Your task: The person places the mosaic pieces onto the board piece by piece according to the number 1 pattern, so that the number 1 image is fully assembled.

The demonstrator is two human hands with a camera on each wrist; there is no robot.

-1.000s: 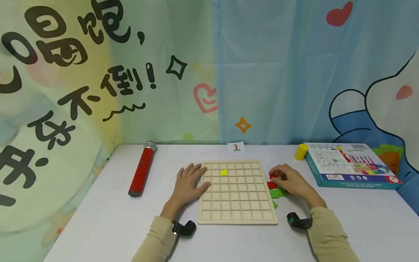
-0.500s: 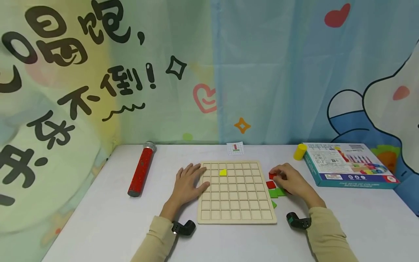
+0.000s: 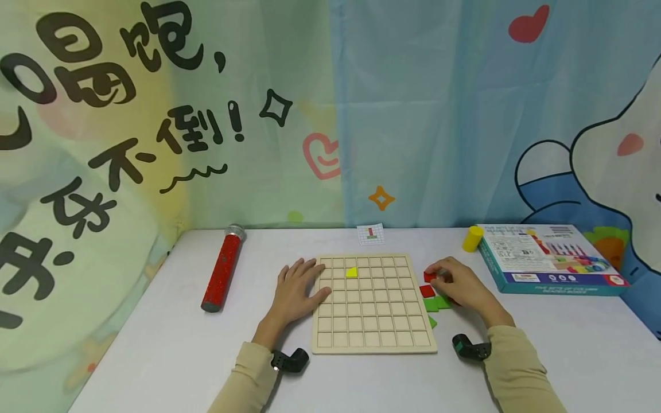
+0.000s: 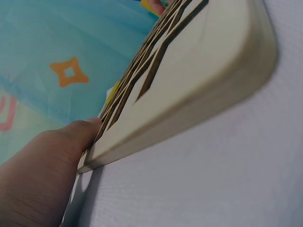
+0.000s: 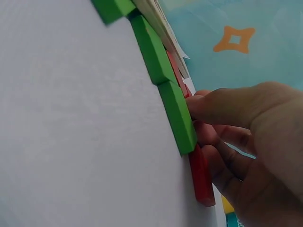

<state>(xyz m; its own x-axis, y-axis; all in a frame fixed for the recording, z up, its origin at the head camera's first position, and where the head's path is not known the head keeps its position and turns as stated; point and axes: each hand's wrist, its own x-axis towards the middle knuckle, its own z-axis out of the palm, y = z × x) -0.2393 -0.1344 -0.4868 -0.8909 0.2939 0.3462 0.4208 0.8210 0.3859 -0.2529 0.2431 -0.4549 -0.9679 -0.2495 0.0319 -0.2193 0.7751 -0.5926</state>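
A wooden grid board (image 3: 374, 338) lies on the white table, with a yellow piece (image 3: 352, 272) in one upper cell. My left hand (image 3: 296, 295) rests along the board's left edge, fingers spread; in the left wrist view its thumb (image 4: 75, 137) touches the edge. Right of the board, my right hand (image 3: 459, 287) has curled fingers and pinches a red block (image 3: 429, 277) between thumb and fingertips. Another red block (image 3: 427, 291) and several green blocks (image 3: 431, 305) lie close by. The right wrist view shows a further red block (image 5: 202, 179) under the fingers.
A red microphone-shaped tube (image 3: 223, 272) lies at left. Behind the board is a small grid card (image 3: 370, 234) with a printed pattern. At back right are a yellow cylinder (image 3: 472, 238) and a flat game box (image 3: 552, 258). A printed curtain (image 3: 403, 115) hangs behind.
The head view has drifted slightly. My left hand stays on the board's edge, and my right hand stays at the red block with only a slight shift of the thumb.
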